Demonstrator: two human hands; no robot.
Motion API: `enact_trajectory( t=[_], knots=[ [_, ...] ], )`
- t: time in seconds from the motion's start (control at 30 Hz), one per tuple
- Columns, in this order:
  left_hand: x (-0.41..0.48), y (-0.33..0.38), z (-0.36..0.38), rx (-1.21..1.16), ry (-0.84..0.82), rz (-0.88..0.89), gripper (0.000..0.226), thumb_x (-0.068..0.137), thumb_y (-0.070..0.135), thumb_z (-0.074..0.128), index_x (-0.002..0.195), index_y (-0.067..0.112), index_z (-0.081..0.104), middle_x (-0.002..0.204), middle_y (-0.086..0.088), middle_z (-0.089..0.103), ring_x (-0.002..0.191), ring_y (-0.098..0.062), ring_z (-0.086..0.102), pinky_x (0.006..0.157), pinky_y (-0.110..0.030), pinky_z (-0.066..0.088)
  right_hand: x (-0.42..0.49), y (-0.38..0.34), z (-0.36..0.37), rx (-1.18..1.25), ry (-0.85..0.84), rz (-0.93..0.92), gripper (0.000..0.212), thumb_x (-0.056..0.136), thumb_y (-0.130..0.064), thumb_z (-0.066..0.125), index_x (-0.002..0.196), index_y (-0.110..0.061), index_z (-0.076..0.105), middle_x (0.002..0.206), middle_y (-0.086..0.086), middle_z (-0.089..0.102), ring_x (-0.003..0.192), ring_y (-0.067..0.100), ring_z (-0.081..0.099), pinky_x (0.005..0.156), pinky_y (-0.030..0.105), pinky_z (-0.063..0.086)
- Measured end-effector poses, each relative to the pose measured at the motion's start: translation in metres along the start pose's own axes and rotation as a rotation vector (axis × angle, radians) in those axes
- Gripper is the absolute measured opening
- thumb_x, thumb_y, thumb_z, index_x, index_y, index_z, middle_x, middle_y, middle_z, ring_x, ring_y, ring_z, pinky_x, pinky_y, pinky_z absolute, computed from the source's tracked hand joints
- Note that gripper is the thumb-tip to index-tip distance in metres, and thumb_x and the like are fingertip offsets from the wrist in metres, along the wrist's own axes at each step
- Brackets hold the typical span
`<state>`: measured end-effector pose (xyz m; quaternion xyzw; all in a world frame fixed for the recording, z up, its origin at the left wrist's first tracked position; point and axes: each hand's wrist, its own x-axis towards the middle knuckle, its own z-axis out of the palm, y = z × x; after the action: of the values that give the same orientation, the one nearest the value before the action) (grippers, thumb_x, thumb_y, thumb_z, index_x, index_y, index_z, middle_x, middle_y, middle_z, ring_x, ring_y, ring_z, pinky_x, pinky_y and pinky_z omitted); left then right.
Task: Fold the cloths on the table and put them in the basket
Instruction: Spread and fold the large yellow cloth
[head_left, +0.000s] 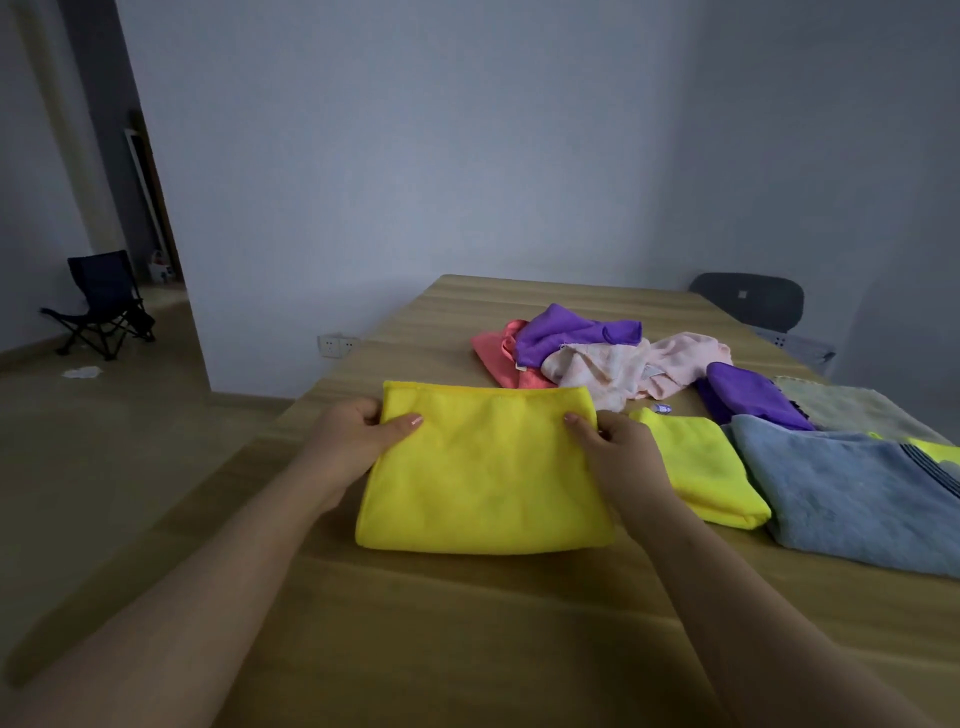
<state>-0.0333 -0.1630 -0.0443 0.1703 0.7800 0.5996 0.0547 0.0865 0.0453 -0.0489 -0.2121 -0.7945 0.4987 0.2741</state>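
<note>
Wooden, pale-grained table (467, 623) spreads under everything. On its right side lies a blue-grey terry towel (857, 499). Straight in front of me sits the bright yellow microfibre cloth (488, 467), folded into a flat rectangle. Behind it is a loose heap of purple, pink and coral cloths (582, 353). A smaller folded yellow cloth (701, 467) lies between the big one and the towel. My left hand (353, 436) pinches the big yellow cloth's far left corner, thumb on top; my right hand (618, 447) pinches its far right corner likewise.

Reaching forward side by side, the left grip (358, 439) and right grip (615, 449) each pinch (thumbs on top).
</note>
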Motion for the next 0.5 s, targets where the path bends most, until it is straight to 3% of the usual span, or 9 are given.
enact_trajectory(
  t=[0.07, 0.2, 0.3, 0.37, 0.5],
  knots=[
    [0.016, -0.010, 0.004, 0.034, -0.014, -0.011, 0.011, 0.082, 0.020, 0.072, 0.090, 0.018, 0.065, 0.094, -0.007, 0.069, 0.082, -0.018, 0.065, 0.073, -0.028, 0.052, 0.017, 0.006, 0.010, -0.072, 0.003, 0.020, 0.028, 0.093, -0.031, 0.055, 0.068, -0.019, 0.053, 0.063, -0.003, 0.051, 0.062, 0.012, 0.048, 0.051, 0.023, 0.030],
    [0.033, -0.031, 0.007, 0.213, -0.034, -0.042, 0.040, 0.076, 0.018, 0.076, 0.108, 0.028, 0.053, 0.097, -0.007, 0.068, 0.085, -0.022, 0.065, 0.079, -0.033, 0.052, 0.035, 0.027, 0.024, -0.316, 0.012, 0.057, 0.035, 0.090, -0.029, 0.058, 0.059, -0.019, 0.046, 0.061, -0.004, 0.046, 0.066, 0.018, 0.047, 0.050, 0.026, 0.027],
    [0.041, -0.034, 0.008, 0.278, -0.081, -0.059, 0.055, 0.077, 0.018, 0.074, 0.119, 0.036, 0.044, 0.099, -0.005, 0.066, 0.088, -0.022, 0.065, 0.086, -0.038, 0.052, 0.044, 0.032, 0.028, -0.317, 0.018, 0.089, 0.014, 0.087, -0.028, 0.061, 0.089, -0.015, 0.064, 0.079, -0.001, 0.059, 0.082, 0.021, 0.053, 0.066, 0.027, 0.036],
    [0.043, -0.035, 0.008, 0.340, -0.106, -0.038, 0.060, 0.078, 0.017, 0.071, 0.124, 0.040, 0.040, 0.099, -0.006, 0.066, 0.088, -0.021, 0.064, 0.085, -0.037, 0.051, 0.045, 0.031, 0.031, -0.308, 0.019, 0.108, 0.026, 0.086, -0.027, 0.062, 0.108, -0.014, 0.064, 0.097, 0.006, 0.063, 0.092, 0.023, 0.056, 0.072, 0.027, 0.037],
    [0.044, -0.028, 0.009, 0.504, -0.195, 0.031, 0.055, 0.083, 0.013, 0.060, 0.121, 0.047, 0.039, 0.098, -0.004, 0.061, 0.088, -0.021, 0.060, 0.081, -0.035, 0.049, 0.044, 0.031, 0.032, -0.334, 0.050, 0.098, 0.035, 0.086, -0.025, 0.062, 0.120, -0.017, 0.055, 0.110, 0.009, 0.063, 0.103, 0.026, 0.057, 0.071, 0.026, 0.036]
  ],
)
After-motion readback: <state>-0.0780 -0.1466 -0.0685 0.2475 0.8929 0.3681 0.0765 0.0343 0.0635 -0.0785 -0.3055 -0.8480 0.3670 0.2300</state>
